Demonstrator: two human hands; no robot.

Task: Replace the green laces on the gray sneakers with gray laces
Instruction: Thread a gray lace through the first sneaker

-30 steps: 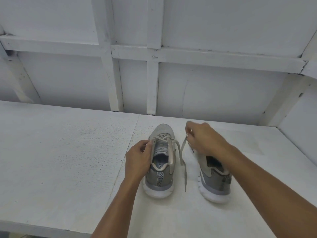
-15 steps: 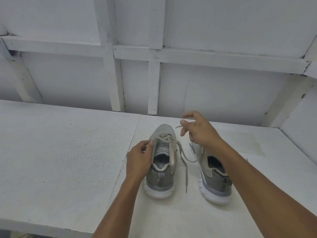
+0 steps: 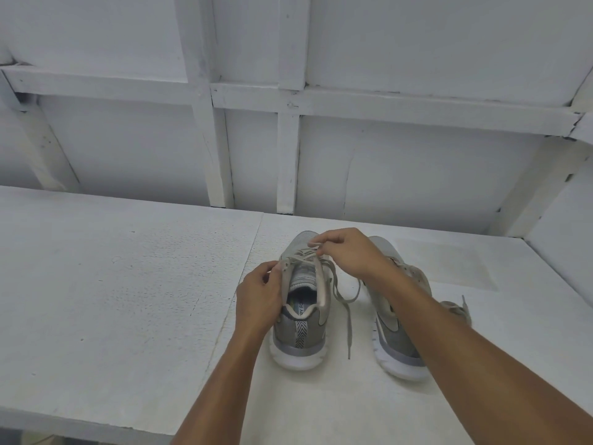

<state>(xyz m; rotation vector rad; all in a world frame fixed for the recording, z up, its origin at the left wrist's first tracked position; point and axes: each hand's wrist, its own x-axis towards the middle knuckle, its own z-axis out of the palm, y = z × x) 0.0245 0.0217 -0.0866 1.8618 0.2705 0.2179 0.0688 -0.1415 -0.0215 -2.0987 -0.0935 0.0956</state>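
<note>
Two gray sneakers with white soles stand side by side on the white table [image 3: 128, 300], heels toward me. My left hand [image 3: 258, 298] grips the left side of the left sneaker [image 3: 301, 319] at its collar. Over that shoe's toe end, my right hand [image 3: 348, 252] pinches the pale gray lace [image 3: 345, 303] near the front eyelets. A loose end of the lace hangs down between the shoes. My right forearm partly covers the right sneaker [image 3: 398, 335]. No green lace is visible.
A loose bit of lace [image 3: 460, 308] lies just right of the right sneaker. White wooden framing and wall panels [image 3: 288, 155] rise behind the table. The table's front edge [image 3: 80, 420] runs along the lower left.
My right hand has come down and left from above the right sneaker to the front of the left sneaker's lacing. My left hand has stayed on the left sneaker.
</note>
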